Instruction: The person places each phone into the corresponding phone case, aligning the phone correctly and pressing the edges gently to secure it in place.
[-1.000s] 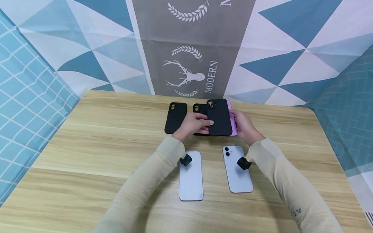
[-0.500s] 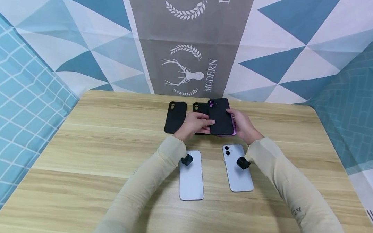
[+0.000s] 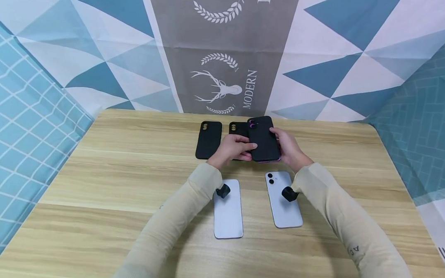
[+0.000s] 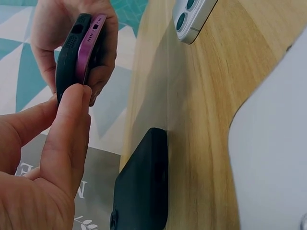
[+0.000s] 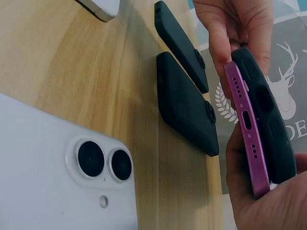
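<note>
Above the far part of the table, both hands hold a black phone case (image 3: pixel 262 144) against a pink-purple phone (image 5: pixel 247 129). The left hand (image 3: pixel 234 149) pinches the left edge, its thumb on the case's back. From the right, the right hand (image 3: pixel 290 150) grips case and phone, thumb on the case and fingers on the phone side. In the right wrist view, the phone's port end lies beside the case's rim and is still partly outside it. Through the camera cutout in the head view, purple shows. Most of the phone is hidden behind the case.
Two other black cases, a left one (image 3: pixel 209 140) and one partly behind the left hand (image 3: pixel 238 128), lie at the table's back. Nearer lie a white phone (image 3: pixel 228 214) and a white phone with two lenses (image 3: pixel 284 212), under the wrists. A patterned cloth backdrop (image 3: pixel 226 44) stands behind.
The phone has shifted left behind the case, so its purple edge no longer sticks out widely at the right. Purple now shows in the camera cutout. The right thumb has moved onto the case.
</note>
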Demonstrator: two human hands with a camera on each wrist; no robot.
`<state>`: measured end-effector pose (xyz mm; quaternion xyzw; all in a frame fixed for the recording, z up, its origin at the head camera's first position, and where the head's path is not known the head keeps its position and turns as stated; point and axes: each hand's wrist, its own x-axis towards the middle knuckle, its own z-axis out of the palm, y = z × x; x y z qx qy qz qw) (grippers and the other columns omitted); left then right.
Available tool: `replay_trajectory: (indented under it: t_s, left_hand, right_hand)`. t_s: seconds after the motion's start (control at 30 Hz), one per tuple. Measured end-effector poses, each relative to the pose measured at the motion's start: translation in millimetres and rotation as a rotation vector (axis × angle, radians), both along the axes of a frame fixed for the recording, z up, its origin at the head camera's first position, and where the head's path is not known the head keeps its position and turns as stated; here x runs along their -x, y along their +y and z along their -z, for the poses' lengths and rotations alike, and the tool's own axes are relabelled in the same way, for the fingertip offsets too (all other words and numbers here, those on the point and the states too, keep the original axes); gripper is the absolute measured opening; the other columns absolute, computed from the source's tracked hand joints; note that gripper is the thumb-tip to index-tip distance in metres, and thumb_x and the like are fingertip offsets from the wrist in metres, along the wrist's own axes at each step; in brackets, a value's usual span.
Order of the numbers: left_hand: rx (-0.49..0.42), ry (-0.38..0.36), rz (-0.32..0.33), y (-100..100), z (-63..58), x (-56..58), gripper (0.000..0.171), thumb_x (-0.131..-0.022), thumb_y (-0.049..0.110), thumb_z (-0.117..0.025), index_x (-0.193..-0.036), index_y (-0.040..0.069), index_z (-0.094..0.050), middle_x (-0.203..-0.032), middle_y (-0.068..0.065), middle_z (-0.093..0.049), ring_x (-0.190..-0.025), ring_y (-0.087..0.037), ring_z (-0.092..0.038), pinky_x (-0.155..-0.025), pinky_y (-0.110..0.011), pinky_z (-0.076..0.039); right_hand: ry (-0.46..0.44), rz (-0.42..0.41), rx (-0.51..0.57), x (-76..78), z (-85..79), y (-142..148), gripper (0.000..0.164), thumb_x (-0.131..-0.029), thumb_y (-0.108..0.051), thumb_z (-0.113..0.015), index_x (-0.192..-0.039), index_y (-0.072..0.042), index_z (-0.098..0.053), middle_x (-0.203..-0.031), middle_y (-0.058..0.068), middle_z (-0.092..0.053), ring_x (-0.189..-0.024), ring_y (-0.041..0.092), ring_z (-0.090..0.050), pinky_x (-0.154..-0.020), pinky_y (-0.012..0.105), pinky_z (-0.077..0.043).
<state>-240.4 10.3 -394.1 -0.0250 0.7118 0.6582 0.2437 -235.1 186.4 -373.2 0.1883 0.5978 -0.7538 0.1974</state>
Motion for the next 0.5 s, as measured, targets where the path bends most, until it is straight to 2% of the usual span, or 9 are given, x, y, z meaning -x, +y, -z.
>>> replay_trajectory:
  t_s: [0.13, 0.37, 0.5]
  left_hand:
    - [0.007, -0.006, 0.019, 0.4, -0.9, -0.6, 0.044, -0.086, 0.012, -0.067, -0.125, -0.003, -0.052, -0.107, -0.02, -0.061, -0.06, -0.013, -0.065, -0.064, -0.028, -0.06]
    - [0.021, -0.021, 0.036, 1.3, 0.4, 0.2, 0.045, -0.087, 0.012, -0.067, -0.126, -0.004, -0.051, -0.105, -0.019, -0.061, -0.063, -0.014, -0.065, -0.067, -0.03, -0.061]
    - [0.012, -0.03, 0.044, 1.3, 0.1, -0.1, 0.047, -0.087, 0.012, -0.066, -0.128, -0.004, -0.05, -0.105, -0.018, -0.061, -0.065, -0.014, -0.065, -0.069, -0.03, -0.061]
  right_hand:
    - [0.001, 0.015, 0.019, -1.7, -0.1, 0.8, 0.02, -0.095, -0.033, -0.045, -0.1, -0.014, -0.041, -0.097, -0.001, -0.05, -0.078, 0.009, -0.056, -0.067, 0.021, -0.053]
    - [-0.006, 0.012, 0.024, -3.6, -1.4, 1.0, 0.02, -0.096, -0.034, -0.044, -0.1, -0.015, -0.038, -0.101, 0.0, -0.046, -0.084, 0.011, -0.054, -0.069, 0.022, -0.053]
    - [0.002, -0.002, 0.039, -4.6, -1.8, 1.3, 0.019, -0.097, -0.032, -0.043, -0.101, -0.013, -0.041, -0.101, -0.001, -0.047, -0.084, 0.01, -0.055, -0.07, 0.021, -0.052]
